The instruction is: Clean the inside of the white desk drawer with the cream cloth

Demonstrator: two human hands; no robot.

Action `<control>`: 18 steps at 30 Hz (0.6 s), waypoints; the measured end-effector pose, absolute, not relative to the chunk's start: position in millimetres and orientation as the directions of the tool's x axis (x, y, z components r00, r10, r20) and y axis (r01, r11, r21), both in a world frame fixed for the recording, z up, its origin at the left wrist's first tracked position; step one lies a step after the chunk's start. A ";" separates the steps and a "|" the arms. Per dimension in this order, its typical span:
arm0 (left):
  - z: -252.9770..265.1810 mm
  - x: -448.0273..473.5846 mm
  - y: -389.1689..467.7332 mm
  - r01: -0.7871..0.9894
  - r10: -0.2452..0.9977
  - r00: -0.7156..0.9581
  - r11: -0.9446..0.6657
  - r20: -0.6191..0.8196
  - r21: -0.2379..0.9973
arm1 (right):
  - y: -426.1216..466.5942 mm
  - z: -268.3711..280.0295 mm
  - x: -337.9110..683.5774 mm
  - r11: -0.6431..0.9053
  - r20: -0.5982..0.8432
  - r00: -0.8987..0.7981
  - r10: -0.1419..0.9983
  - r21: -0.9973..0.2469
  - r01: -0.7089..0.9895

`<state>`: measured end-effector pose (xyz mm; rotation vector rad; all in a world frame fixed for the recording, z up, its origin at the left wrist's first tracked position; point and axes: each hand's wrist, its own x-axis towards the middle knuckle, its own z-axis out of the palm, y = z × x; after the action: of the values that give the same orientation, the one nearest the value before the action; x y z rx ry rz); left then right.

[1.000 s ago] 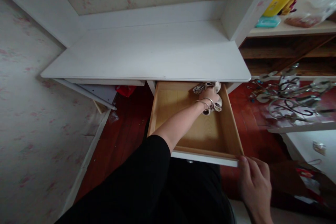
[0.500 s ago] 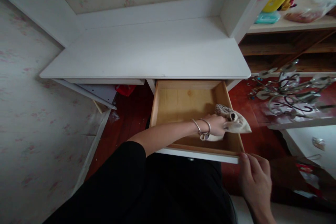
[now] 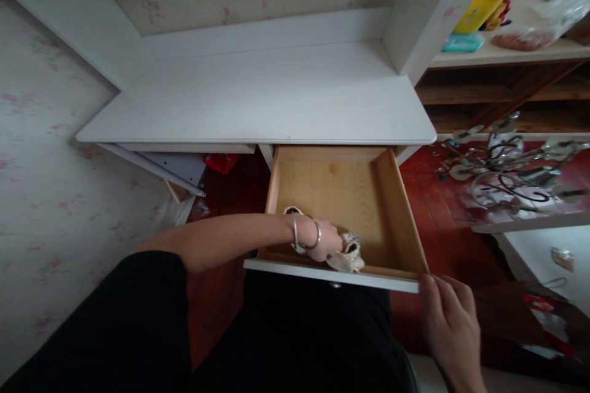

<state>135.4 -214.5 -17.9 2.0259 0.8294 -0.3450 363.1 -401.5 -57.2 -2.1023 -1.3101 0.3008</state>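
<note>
My left hand (image 3: 325, 239), with silver bangles at the wrist, is closed around a crumpled off-white patterned cloth (image 3: 348, 258). It is low inside the pulled-out wooden drawer (image 3: 329, 181), close behind the front panel. Part of the cloth pokes out on the wrist side; the rest is hidden by the hand. My right hand (image 3: 452, 313) grips the right front corner of the drawer, thumb on the top edge. Above the drawer lies the white desktop (image 3: 258, 98).
A metal chandelier (image 3: 511, 166) with glass parts lies on the right over the red floor (image 3: 428, 196). Plastic-wrapped items and a yellow container (image 3: 482, 9) stand on the shelf (image 3: 530, 52). Flowered wallpaper (image 3: 50, 209) covers the left wall. A red object (image 3: 221, 163) sits under the desk.
My left hand has moved left with the cloth, from the drawer's right side to its front middle. My right hand stays on the corner. The view has shifted slightly.
</note>
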 end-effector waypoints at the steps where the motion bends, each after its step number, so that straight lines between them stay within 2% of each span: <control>1: -20.2 119.6 -212.7 0.702 0.494 0.695 -0.310 -0.522 0.641 | -401.7 -58.2 363.5 -0.299 0.137 0.478 0.868 -0.624 0.722; 3: -24.4 91.3 -209.5 0.727 0.637 0.597 -0.174 -0.487 0.664 | -402.0 -60.1 364.2 -0.291 0.146 0.475 0.868 -0.626 0.723; 4: -26.0 80.0 -208.0 0.732 0.667 0.564 -0.132 -0.486 0.669 | -402.1 -60.8 364.5 -0.289 0.149 0.474 0.868 -0.626 0.725; 9: -28.6 60.8 -195.7 0.768 0.739 0.451 -0.036 -0.500 0.639 | -402.5 -61.5 365.8 -0.268 0.157 0.452 0.878 -0.620 0.737; 13: -30.7 73.4 -164.1 0.771 0.834 0.319 0.049 -0.451 0.635 | -403.6 -61.9 366.9 -0.264 0.150 0.450 0.880 -0.635 0.727; 18: -26.2 83.0 -101.5 0.749 0.902 0.241 0.062 -0.359 0.659 | -404.0 -61.8 367.3 -0.257 0.151 0.452 0.879 -0.649 0.717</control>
<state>83.0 -101.5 -26.2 1.7150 1.5392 0.2406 367.3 -404.0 -61.8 -2.0440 -1.3283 0.3163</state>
